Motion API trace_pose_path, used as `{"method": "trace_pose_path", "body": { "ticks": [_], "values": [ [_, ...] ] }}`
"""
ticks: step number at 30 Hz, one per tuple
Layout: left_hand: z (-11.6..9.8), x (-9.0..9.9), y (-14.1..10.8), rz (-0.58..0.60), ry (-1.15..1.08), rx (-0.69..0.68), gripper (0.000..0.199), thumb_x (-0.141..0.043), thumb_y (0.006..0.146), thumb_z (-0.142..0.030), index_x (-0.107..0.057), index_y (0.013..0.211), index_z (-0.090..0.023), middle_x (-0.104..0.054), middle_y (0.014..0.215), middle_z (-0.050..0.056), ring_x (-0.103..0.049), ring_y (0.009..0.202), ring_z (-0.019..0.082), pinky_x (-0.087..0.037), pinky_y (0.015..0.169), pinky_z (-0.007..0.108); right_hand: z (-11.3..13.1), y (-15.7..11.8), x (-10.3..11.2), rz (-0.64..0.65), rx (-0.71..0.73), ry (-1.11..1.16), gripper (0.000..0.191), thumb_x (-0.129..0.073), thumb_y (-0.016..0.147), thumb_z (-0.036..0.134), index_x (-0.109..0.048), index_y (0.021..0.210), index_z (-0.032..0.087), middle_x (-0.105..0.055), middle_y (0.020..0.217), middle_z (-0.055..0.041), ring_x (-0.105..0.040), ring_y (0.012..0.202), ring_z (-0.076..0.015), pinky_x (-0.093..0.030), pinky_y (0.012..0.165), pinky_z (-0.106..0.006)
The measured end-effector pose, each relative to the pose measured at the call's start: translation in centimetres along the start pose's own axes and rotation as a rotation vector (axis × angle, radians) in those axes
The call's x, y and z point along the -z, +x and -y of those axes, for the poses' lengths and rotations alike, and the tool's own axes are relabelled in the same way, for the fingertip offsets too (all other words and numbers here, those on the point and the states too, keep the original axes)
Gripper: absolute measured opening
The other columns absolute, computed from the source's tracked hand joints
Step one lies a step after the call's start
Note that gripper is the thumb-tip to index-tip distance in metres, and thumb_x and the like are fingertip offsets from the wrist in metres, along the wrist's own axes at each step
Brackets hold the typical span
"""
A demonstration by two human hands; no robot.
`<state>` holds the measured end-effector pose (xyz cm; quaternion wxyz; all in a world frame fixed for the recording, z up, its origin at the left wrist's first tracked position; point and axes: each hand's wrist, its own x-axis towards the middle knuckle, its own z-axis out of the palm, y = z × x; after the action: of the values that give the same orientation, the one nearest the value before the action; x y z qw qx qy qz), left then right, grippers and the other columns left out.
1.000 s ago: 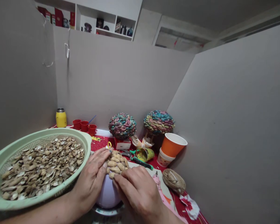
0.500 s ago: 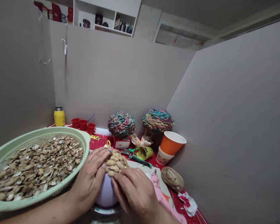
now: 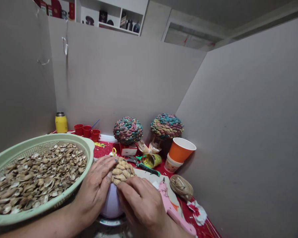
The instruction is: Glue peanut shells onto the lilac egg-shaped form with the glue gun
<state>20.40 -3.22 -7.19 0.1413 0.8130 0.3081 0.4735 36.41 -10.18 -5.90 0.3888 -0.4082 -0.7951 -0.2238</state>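
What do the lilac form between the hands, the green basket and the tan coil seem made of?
Lilac form: perhaps plastic or rubber, smooth with a soft sheen; the look leaves which open. Green basket: probably moulded plastic, satin, going by its even colour and perforated wall. Tan coil: likely plant-fibre or paper cord, matt, judging by its dull, stringy strands.

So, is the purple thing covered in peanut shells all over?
No, the purple thing shows bare below the peanut shells.

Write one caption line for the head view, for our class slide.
Left hand and right hand at a lilac form topped with peanut shells, beside a green colander of loose shells.
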Motion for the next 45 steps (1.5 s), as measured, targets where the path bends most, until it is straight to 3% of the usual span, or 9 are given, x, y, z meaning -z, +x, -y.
{"method": "trace_pose_path", "body": {
  "ticks": [12,19,22,31,37,45],
  "values": [
    [0.4,-0.3,-0.3,0.019,-0.025,0.022,0.037,-0.040,0.097,-0.025,-0.060,0.127,-0.021,-0.062,0.133,0.008,-0.051,0.128,0.024,-0.040,0.110,0.049,0.0,0.2,-0.2,-0.032,0.016,-0.017,0.016,-0.052,0.085,0.004,-0.067,0.086,0.011,-0.062,0.071,-0.0082,-0.052,0.062,-0.0179,-0.042,0.056,-0.029],
    [0.5,-0.4,-0.5,0.037,-0.013,0.015,0.038,-0.039,0.097,-0.026,-0.058,0.130,-0.021,-0.060,0.135,0.008,-0.048,0.130,0.024,-0.038,0.111,0.052,0.0,-0.1,0.0,-0.020,0.040,-0.008,0.015,-0.054,0.084,0.004,-0.066,0.089,0.010,-0.062,0.072,-0.0088,-0.053,0.063,-0.0183,-0.045,0.056,-0.030],
    [0.4,-0.3,-0.6,0.043,-0.013,0.018,0.039,-0.038,0.098,-0.028,-0.057,0.130,-0.020,-0.059,0.136,0.009,-0.047,0.131,0.025,-0.038,0.111,0.053,0.0,-0.2,0.4,0.009,0.063,0.016,0.012,-0.057,0.085,0.007,-0.065,0.094,0.008,-0.063,0.074,-0.0108,-0.055,0.064,-0.0200,-0.046,0.055,-0.032],
    [0.4,-0.1,-0.4,0.062,-0.038,0.051,0.043,-0.034,0.099,-0.037,-0.057,0.131,-0.021,-0.059,0.137,0.009,-0.047,0.132,0.026,-0.036,0.111,0.055,-0.3,-1.3,1.4,0.081,0.115,0.009,0.030,-0.056,0.086,0.011,-0.058,0.114,0.001,-0.068,0.083,-0.0170,-0.060,0.070,-0.0246,-0.051,0.054,-0.037],
    [0.5,0.0,-0.5,0.062,-0.048,0.078,0.046,-0.031,0.099,-0.042,-0.054,0.134,-0.022,-0.055,0.141,0.009,-0.044,0.134,0.027,-0.033,0.112,0.055,-0.1,-2.1,1.1,0.012,0.203,-0.012,0.030,-0.056,0.084,0.011,-0.058,0.113,0.004,-0.066,0.070,-0.0105,-0.056,0.058,-0.0196,-0.044,0.046,-0.031],
    [1.1,-0.2,-1.0,0.056,-0.085,0.057,0.044,-0.031,0.100,-0.037,-0.049,0.138,-0.025,-0.049,0.146,0.007,-0.037,0.139,0.024,-0.028,0.115,0.053,-0.1,-1.6,1.2,0.032,0.173,-0.058,0.031,-0.053,0.086,0.012,-0.058,0.116,0.006,-0.063,0.071,-0.0087,-0.053,0.059,-0.0196,-0.041,0.049,-0.031]
  ]
}}
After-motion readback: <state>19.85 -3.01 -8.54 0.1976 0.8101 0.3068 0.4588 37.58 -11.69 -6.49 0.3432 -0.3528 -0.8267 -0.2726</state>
